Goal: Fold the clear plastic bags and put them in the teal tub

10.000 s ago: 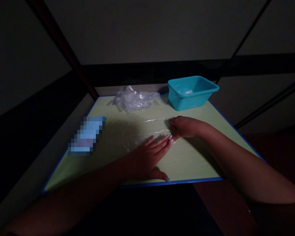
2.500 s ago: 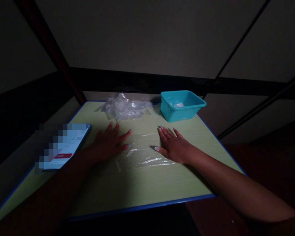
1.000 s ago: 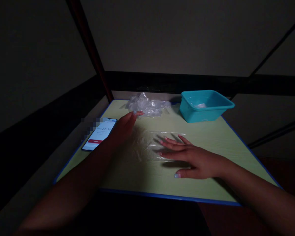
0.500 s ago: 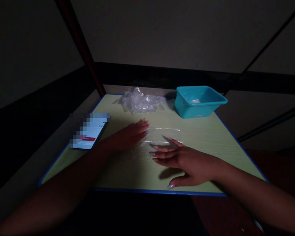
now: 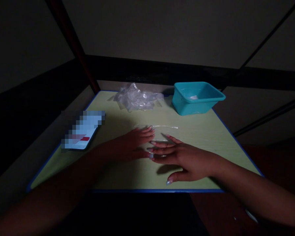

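A clear plastic bag (image 5: 163,132) lies flat on the pale yellow-green table (image 5: 199,131), partly covered by both hands. My left hand (image 5: 137,142) rests over its left part, palm down with fingers stretched out. From the right, my right hand (image 5: 179,157) reaches over the near part of the bag with its fingers spread and thumb apart. The fingertips of the two hands almost meet near the bag's middle. Neither hand grips anything.
Crumpled clear plastic bags (image 5: 136,98) lie in a heap at the back edge. A turquoise plastic basket (image 5: 196,106) stands at the back right with something pale inside. Left of my left arm lies a smartphone (image 5: 85,131) with its screen lit.
My left hand has slid slightly toward me and to the right across the plastic bag, closer to the right fingers. My right hand stays nearly in place. The view has shifted slightly.
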Demonstrator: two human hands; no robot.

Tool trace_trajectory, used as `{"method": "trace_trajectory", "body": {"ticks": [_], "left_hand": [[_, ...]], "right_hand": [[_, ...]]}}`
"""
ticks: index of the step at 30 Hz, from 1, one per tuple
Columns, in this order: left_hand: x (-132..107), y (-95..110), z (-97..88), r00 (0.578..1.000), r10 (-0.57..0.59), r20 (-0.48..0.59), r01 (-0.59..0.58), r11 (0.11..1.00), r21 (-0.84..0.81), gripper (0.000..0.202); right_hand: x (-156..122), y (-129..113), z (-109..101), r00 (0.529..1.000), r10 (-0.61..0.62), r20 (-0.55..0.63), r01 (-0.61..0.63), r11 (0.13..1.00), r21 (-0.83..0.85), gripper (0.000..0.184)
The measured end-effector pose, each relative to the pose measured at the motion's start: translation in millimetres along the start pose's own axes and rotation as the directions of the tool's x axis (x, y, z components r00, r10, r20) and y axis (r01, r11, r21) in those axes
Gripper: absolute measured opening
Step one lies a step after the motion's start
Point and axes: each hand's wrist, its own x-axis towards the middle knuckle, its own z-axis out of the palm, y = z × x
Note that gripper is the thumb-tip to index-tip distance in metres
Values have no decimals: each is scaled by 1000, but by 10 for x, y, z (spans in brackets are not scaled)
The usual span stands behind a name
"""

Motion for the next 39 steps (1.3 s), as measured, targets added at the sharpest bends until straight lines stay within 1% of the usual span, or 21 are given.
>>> {"method": "trace_trajectory", "body": {"ticks": [3, 6, 9, 15, 18, 22, 24, 26, 28, 32, 36, 39], "left_hand": [[2, 17, -26, 1000, -14, -20, 14, 1000, -8, 68], [6, 26, -43, 998, -38, -42, 36, 999, -31, 62], [10, 19, -34, 997, -67, -37, 65, 997, -51, 58], [10, 1, -18, 997, -51, -57, 48, 998, -44, 56], [13, -8, -4, 999, -53, -11, 53, 998, -16, 64], [8, -23, 54, 998, -35, 61, 32, 999, 41, 88], [3, -20, 83, 996, -29, 88, 23, 997, 70, 90], [4, -8, 104, 994, -29, 105, 18, 994, 111, 85], [14, 12, 122, 994, -27, 106, 10, 987, 160, 75], [47, 63, 151, 998, -39, 47, 27, 971, 236, 55], [44, 87, 121, 997, -77, 21, 69, 964, 255, 51], [10, 50, 50, 996, -83, 23, 76, 972, 221, 49]], "right_hand": [[-16, -14, -4, 1000, 2, 2, -2, 999, -36, 59], [-23, -15, 22, 1000, 0, -9, 0, 999, -38, 66], [-18, -12, 45, 1000, 2, 2, -2, 999, -39, 70], [-10, -28, 44, 999, 22, 26, -21, 998, -52, 76], [-12, -28, 46, 999, 23, 31, -22, 999, -47, 76], [-7, -12, 45, 999, 28, 21, -27, 999, -17, 75], [0, -2, 32, 999, 32, 32, -32, 999, -2, 74], [6, 8, 9, 998, 37, 40, -38, 999, 18, 71], [9, 21, -16, 999, 34, 29, -36, 998, 54, 66], [5, 82, -44, 999, 32, -12, -30, 989, 145, 56], [-8, 193, -21, 998, 13, -68, 4, 969, 248, 53], [-17, 273, 6, 993, 9, -114, 28, 947, 319, 51]]}}
